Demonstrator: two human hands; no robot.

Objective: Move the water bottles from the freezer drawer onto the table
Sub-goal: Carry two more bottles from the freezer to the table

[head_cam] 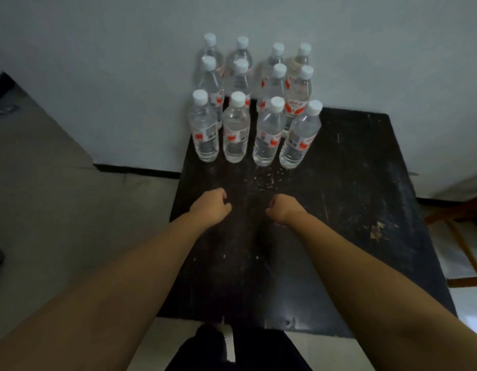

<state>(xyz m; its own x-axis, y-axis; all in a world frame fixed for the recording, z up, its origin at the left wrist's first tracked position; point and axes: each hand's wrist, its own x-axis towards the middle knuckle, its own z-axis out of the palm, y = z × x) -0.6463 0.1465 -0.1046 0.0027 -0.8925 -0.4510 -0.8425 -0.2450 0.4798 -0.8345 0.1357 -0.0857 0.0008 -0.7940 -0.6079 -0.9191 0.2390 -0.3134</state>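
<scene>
Several clear water bottles (234,129) with white caps and red-and-white labels stand upright in rows at the far left part of a black table (352,196), against the wall. My left hand (210,207) and my right hand (284,208) hover over the table's middle, a short way in front of the nearest row of bottles. Both hands have their fingers curled in and hold nothing. No freezer drawer is in view.
A pale wall (125,76) runs behind the table. Grey floor (58,210) lies to the left. A wooden chair frame (462,236) stands off the table's right edge. The table's surface is scuffed, with small crumbs near the bottles.
</scene>
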